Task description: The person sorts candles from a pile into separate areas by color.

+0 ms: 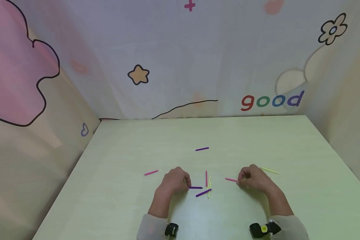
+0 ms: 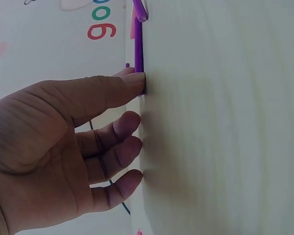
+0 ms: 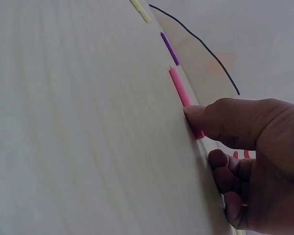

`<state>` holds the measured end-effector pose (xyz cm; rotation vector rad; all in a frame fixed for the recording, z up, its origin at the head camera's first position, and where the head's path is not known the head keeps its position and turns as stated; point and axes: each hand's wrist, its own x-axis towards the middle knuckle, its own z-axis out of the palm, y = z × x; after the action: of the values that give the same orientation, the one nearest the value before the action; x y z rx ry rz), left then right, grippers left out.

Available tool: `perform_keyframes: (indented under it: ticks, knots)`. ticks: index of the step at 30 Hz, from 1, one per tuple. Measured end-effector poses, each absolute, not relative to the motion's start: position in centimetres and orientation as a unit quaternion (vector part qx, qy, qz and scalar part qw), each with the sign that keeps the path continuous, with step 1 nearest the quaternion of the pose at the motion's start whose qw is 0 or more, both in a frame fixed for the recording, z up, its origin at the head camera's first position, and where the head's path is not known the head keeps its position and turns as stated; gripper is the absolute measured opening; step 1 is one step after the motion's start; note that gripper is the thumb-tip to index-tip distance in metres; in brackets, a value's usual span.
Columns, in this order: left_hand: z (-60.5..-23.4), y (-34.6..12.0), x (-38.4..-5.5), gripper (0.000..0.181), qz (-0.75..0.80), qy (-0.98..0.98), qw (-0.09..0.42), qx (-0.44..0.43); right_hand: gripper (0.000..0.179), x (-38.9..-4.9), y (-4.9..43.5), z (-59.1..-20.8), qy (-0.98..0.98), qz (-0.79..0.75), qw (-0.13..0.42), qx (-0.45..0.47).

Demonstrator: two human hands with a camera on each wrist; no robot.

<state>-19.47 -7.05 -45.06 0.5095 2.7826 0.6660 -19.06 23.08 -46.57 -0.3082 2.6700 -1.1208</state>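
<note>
My left hand (image 1: 175,180) pinches one end of a slim purple stick (image 1: 196,187) between thumb and index finger, low at the tabletop. In the left wrist view its other three fingers hang apart over the table beside the purple stick (image 2: 139,46). Over to the right, my right hand (image 1: 253,178) grips a pink stick (image 1: 231,179) by its near end; in the right wrist view the thumb lies across that pink stick (image 3: 180,87). Between the hands sits a small cluster: an upright-lying pink stick (image 1: 206,178), yellow sticks (image 1: 210,182) and a slanted purple stick (image 1: 202,193) crossing over them.
A purple stick (image 1: 202,149) lies farther back on the pale table (image 1: 123,143). One pink stick (image 1: 151,173) rests left of the left hand, and a yellow stick (image 1: 270,170) just beyond the right hand. Printed fabric walls border the table's back and sides.
</note>
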Motion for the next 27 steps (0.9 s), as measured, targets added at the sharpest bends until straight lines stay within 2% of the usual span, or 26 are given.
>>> perform_keyframes:
  ticks: [4,13,27]
  knots:
    - [-45.08,-7.10,-19.56,0.017,0.225,0.952,0.107,0.175,0.007,-19.10,23.08,-46.49,0.909,-0.387,0.105,-0.113]
    - [-45.10,-7.01,-19.43,0.017,0.233,0.950,0.120,0.169,0.006,-19.10,23.36,-46.84,0.904,-0.395,0.103,-0.125]
    - [-45.11,-6.96,-19.09,0.017,0.221,0.956,0.110,0.159,0.006,-18.44,22.97,-46.21,0.914,-0.380,0.110,-0.087]
